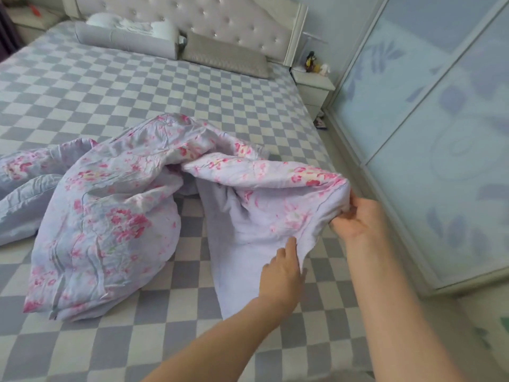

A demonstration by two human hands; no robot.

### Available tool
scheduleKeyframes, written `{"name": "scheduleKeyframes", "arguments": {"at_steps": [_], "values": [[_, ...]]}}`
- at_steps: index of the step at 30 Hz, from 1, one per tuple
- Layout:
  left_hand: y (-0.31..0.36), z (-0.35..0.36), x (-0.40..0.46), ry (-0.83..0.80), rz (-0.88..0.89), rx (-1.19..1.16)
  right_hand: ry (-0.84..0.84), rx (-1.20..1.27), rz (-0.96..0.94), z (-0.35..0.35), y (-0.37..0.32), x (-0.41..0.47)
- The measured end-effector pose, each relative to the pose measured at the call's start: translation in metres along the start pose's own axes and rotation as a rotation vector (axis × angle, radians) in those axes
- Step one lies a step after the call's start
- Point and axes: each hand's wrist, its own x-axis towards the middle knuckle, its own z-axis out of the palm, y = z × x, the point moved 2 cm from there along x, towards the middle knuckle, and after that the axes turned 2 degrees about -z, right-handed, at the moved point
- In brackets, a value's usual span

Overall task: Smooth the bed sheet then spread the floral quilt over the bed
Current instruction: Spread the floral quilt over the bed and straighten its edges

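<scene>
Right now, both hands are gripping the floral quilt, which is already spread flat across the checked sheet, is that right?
Not quite: the head view shows the floral quilt still bunched in a heap on the checked sheet. The left hand and right hand do grip it.

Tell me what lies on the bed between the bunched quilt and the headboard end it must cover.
Nothing visible on the checkered sheet between. The floral quilt, gripped by the right hand and left hand, meets only the pillows at the headboard.

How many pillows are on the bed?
3. A long grey pillow lies at the headboard, a white pillow sits on top of it, and a taupe pillow lies to its right. More could be hidden.
</scene>
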Motion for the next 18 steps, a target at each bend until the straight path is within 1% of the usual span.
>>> {"name": "scheduleKeyframes", "arguments": {"at_steps": [1,3,4,5,6,8,10,11,12,13,14,15,16,17,18], "values": [[0.004,-0.004,0.003,0.039,-0.020,-0.014,0.005,0.051,-0.057,0.000,-0.006,-0.001],[0.015,-0.016,0.001,0.047,0.038,-0.113,-0.001,0.134,-0.205,-0.008,-0.022,-0.008],[0.023,-0.024,-0.001,0.042,0.087,-0.191,-0.022,0.097,-0.268,-0.011,-0.029,-0.010],[0.033,-0.032,-0.005,0.037,0.125,-0.270,-0.043,0.014,-0.292,-0.018,-0.033,-0.013],[0.043,-0.044,-0.008,0.039,0.140,-0.364,-0.068,-0.093,-0.280,-0.027,-0.032,-0.023],[0.056,-0.065,-0.004,0.078,0.071,-0.638,-0.132,-0.309,-0.188,-0.050,-0.018,-0.042],[0.060,-0.080,0.004,0.081,-0.009,-0.902,-0.322,-0.447,-0.028,-0.067,0.015,-0.070],[0.061,-0.083,0.007,0.053,-0.017,-0.960,-0.384,-0.538,0.037,-0.072,0.032,-0.083],[0.062,-0.083,0.006,-0.007,0.001,-0.982,-0.412,-0.638,0.056,-0.077,0.050,-0.090],[0.061,-0.080,0.004,-0.097,0.027,-0.975,-0.353,-0.717,0.030,-0.078,0.064,-0.093],[0.061,-0.076,0.000,-0.201,0.046,-0.965,-0.228,-0.752,-0.057,-0.079,0.069,-0.092],[0.058,-0.071,-0.003,-0.290,0.058,-0.952,-0.089,-0.746,-0.143,-0.078,0.068,-0.090],[0.052,-0.067,-0.007,-0.348,0.084,-0.932,0.027,-0.669,-0.171,-0.079,0.063,-0.088],[0.042,-0.066,-0.005,-0.340,0.120,-0.878,0.108,-0.581,-0.180,-0.079,0.052,-0.083],[0.031,-0.065,-0.006,-0.313,0.177,-0.772,0.199,-0.511,-0.190,-0.085,0.039,-0.081]]}}
